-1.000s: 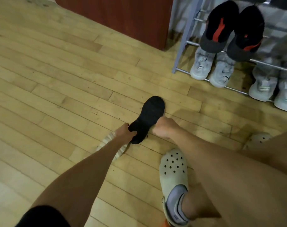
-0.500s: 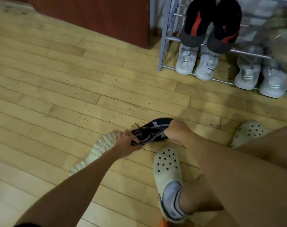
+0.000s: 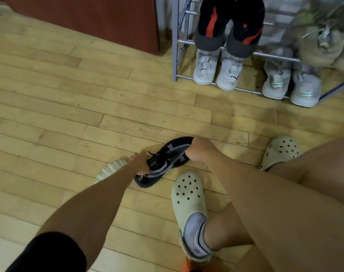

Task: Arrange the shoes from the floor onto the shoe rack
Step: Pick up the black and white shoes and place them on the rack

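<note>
Left hand [image 3: 140, 163] grips the black sneaker [image 3: 172, 156] at its collar — right hand [image 3: 199, 151] clasps its toe.

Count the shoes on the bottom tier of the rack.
4. White sneaker beside the left post of the rack, second white sneaker right of it; grey sneaker and second grey sneaker at the right end. The upper tier may hide more behind.

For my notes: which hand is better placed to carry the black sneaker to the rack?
Likely right: right hand holds the black sneaker by the toe, nearer the rack than left hand.
</note>
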Tool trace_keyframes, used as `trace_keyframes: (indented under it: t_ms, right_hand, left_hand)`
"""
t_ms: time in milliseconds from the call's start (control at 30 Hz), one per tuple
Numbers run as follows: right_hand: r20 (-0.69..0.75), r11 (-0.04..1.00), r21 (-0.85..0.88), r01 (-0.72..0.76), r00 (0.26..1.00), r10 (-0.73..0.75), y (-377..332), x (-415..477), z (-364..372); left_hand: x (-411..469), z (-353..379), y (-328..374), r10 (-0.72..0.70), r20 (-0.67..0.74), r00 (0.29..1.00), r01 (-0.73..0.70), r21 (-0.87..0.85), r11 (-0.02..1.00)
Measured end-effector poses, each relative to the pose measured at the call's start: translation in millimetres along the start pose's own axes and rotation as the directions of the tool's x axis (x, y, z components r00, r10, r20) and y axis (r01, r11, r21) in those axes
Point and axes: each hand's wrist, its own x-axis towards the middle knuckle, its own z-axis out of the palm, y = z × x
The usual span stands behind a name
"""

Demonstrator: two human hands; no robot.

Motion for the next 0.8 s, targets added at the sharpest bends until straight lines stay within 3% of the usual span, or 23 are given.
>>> trace_keyframes:
  t_ms: [100,167,233,367,500,667,800]
  right_hand:
    - [0.006,1.0,-0.013,-0.001,1.0,0.001,-0.4,-2.4,-2.4]
    - [-0.006,1.0,-0.024,0.006,1.0,-0.006,-3.2,-8.5,-6.1]
    - [-0.014,0.999,-0.027,0.026,1.0,-0.026,-7.6,-17.6,-8.2]
    - [-0.017,0.994,0.013,0.11,0.994,-0.11,-24.5,-40.9,-14.4]
    - [-0.014,0.94,0.282,0.192,0.98,-0.196,-48.3,-75.6,-40.5]
    - [-0.25,0.778,0.448,0.44,0.897,-0.364,-61.9,-124.2,-100.7]
    - [-0.426,0.649,0.462,0.604,0.794,-0.435,-40.0,-181.0,-165.8]
  left_hand:
    - [-10.0,-7.0,-0.3,-0.056,0.199,0.978,0.111,-0.281,0.953]
    - [-22.7,-13.6,-3.5,-0.04,0.359,0.933,0.222,-0.483,0.847]
    - [-36.5,-18.7,-8.7,0.007,0.396,0.918,0.262,-0.619,0.741]
    - [-73.2,-45.6,-11.1,0.048,0.232,0.972,0.159,-0.79,0.593]
    - [-114.8,-94.6,3.0,0.071,-0.01,0.997,-0.041,-0.89,0.454]
    - [-181.9,-158.0,45.7,0.177,-0.273,0.946,-0.321,-0.875,0.363]
    - [-236.9,-197.4,97.4,0.288,-0.402,0.869,-0.489,-0.784,0.382]
